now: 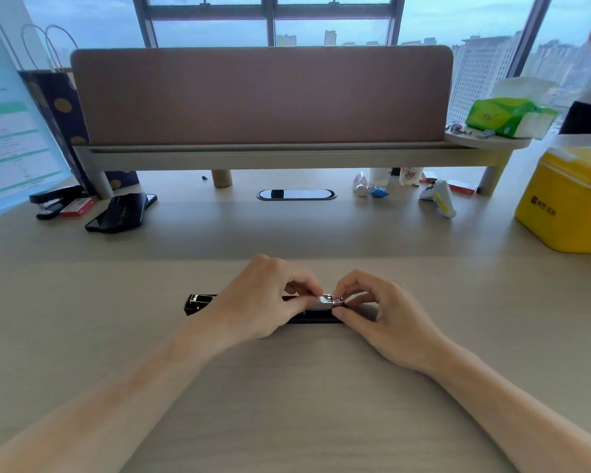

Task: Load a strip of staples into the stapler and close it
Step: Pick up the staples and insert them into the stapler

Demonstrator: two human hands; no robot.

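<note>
A black stapler (198, 303) lies lengthwise on the desk in front of me, opened flat, its metal head end showing at the left. My left hand (263, 298) rests over its middle, thumb and fingers pinching a shiny silver strip of staples (325, 301). My right hand (381, 315) pinches the strip's right end from the other side. The strip sits on the stapler's channel between my fingertips. Most of the stapler's body is hidden under both hands.
At the back left lie a second black stapler (53, 199), a red staple box (77, 207) and a black phone (122, 211). A yellow box (567, 206) stands at the right. A shelf with a pink divider (263, 97) spans the back; small items lie under it.
</note>
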